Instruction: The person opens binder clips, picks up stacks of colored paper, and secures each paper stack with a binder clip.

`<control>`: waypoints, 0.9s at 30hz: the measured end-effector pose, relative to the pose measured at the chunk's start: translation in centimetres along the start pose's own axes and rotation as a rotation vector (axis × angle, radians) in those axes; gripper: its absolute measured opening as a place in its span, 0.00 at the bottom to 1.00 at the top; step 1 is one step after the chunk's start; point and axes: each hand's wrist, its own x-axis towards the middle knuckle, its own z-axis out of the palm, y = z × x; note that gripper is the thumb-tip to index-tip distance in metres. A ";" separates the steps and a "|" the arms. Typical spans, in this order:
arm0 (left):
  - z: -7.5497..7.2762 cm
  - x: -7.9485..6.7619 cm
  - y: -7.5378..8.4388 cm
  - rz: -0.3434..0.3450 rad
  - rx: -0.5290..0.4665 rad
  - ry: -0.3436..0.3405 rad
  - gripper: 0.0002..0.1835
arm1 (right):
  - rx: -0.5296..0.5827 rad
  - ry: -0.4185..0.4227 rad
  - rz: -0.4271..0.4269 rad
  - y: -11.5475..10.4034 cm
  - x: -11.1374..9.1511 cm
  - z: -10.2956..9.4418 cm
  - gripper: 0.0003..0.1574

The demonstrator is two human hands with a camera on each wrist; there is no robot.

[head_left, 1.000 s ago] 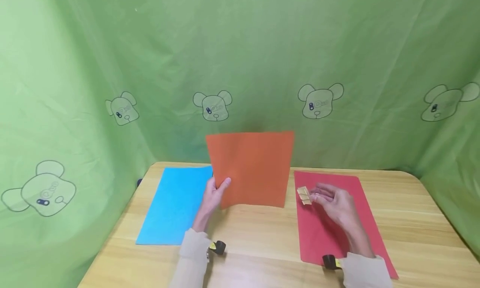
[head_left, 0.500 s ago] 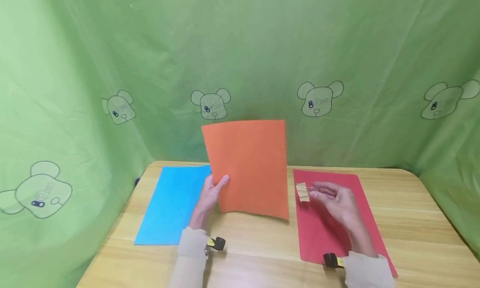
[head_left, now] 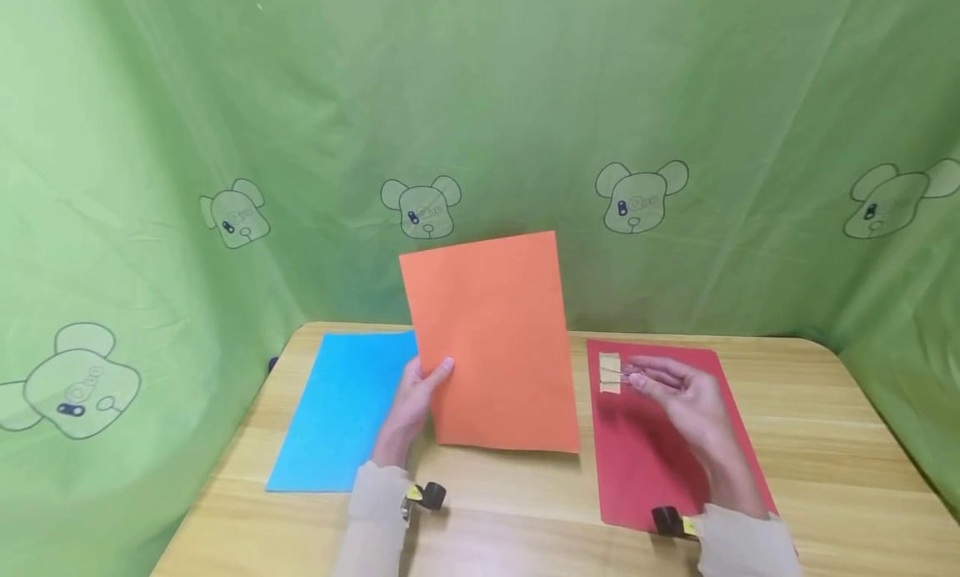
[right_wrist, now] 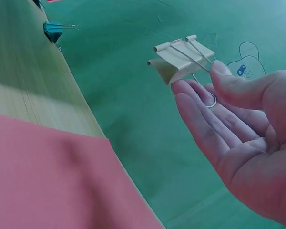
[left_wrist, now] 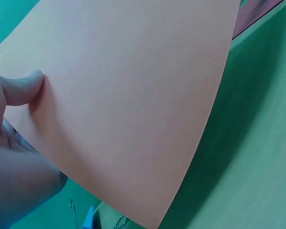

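Green curtain [head_left: 480, 85] behind a wood-grained surface [head_left: 847, 444], orange sheet [head_left: 495, 343] raised in front.
The red sheet [head_left: 630, 477] lies flat on the right, the blue sheet [head_left: 330, 427] on the left; between them the left hand [head_left: 411, 398] holds the orange sheet by its left edge, thumb across the front, fingers hidden behind. To me, that one-sided grip risks the free edge sagging or bending. Above the red sheet, the right hand [head_left: 690, 398] pinches a pale binder clip [head_left: 609, 373] by its wire handles, thumb close to fingertips; if that grip slips sideways, the clip could spring away.
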 end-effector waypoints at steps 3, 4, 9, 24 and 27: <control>-0.2 0.1 0.1 -0.005 -0.020 -0.010 0.17 | 0.011 0.005 0.006 -0.2 0.0 -0.1 0.33; -0.2 0.1 0.0 -0.012 -0.028 -0.019 0.16 | 0.018 0.012 0.008 -0.2 -0.1 -0.1 0.32; -0.4 0.1 -0.1 -0.025 -0.018 -0.061 0.16 | 0.023 0.060 -0.006 -0.5 -0.2 0.0 0.30; 0.0 -0.3 1.0 -0.046 -0.004 -0.089 0.13 | 0.236 0.052 -0.075 -1.7 -0.1 0.0 0.25; 0.1 -0.6 0.9 -0.060 -0.004 -0.120 0.13 | 0.255 0.025 -0.101 -1.7 -0.4 -0.1 0.22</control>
